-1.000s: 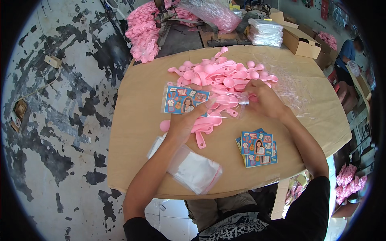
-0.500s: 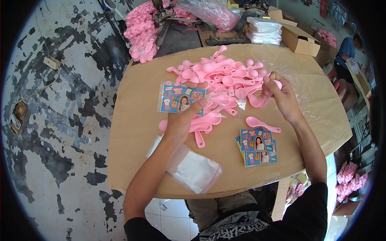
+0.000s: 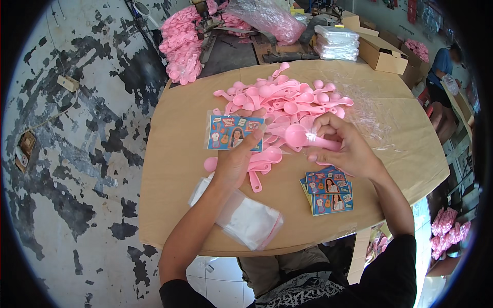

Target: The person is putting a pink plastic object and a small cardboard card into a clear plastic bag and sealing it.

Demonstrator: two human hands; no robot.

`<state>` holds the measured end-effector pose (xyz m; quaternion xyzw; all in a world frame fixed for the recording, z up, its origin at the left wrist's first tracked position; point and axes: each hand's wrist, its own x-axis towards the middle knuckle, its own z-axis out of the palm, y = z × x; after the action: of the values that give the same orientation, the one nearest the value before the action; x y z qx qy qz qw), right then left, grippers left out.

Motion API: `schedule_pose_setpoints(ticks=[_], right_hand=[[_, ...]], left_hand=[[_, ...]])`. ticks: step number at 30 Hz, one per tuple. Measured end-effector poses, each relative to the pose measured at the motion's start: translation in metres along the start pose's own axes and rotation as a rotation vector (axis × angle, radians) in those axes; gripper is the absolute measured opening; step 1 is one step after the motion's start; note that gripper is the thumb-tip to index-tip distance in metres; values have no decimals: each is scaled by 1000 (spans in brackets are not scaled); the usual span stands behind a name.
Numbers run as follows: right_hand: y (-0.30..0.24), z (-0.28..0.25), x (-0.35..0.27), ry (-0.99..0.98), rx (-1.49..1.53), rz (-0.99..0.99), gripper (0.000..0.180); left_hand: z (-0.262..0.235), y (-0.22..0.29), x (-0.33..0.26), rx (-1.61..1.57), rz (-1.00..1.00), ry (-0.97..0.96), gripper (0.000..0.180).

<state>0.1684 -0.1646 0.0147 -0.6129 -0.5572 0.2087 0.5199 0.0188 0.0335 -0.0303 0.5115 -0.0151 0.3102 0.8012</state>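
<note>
My left hand grips a clear plastic bag with a blue printed card in it, thumb across the card's right side. Just to its right, my right hand is closed round the handle of a pink spoon, its bowl pointing left. A bit of clear plastic shows by the spoon's neck. Behind both hands spreads a pile of pink spoons. A few more spoons lie near my left wrist. Below my right hand is a small stack of blue cards. Flat clear bags lie by my left forearm.
The rounded table has a brown paper cover. Clear plastic scraps litter its right side. At the back are bundled pink spoons, stacked clear packs and a cardboard box. A person sits far right.
My right hand has come down and left with the pink spoon, towards the bagged card. It now covers most of the loose spoon above the card stack. My left hand has barely shifted.
</note>
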Motion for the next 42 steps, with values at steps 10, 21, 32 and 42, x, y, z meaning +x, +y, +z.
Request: schedule_pose_setpoints(ticks=[10,21,32,42], right_hand=[[-30,-7,6,129,-147,-26,11],[-128,-67,45,12,-701,58,8],[-41,21,69,28,-239,-91,15],[-10,2,66,-94,-120,46,17]], left_hand=[[7,-18,-9,36,-60,-149,61],[0,-6,1,266,3,-110,70],[22,-15,-17,550,-95,-217,58],[15,11,-9,418,-353,-383,40]])
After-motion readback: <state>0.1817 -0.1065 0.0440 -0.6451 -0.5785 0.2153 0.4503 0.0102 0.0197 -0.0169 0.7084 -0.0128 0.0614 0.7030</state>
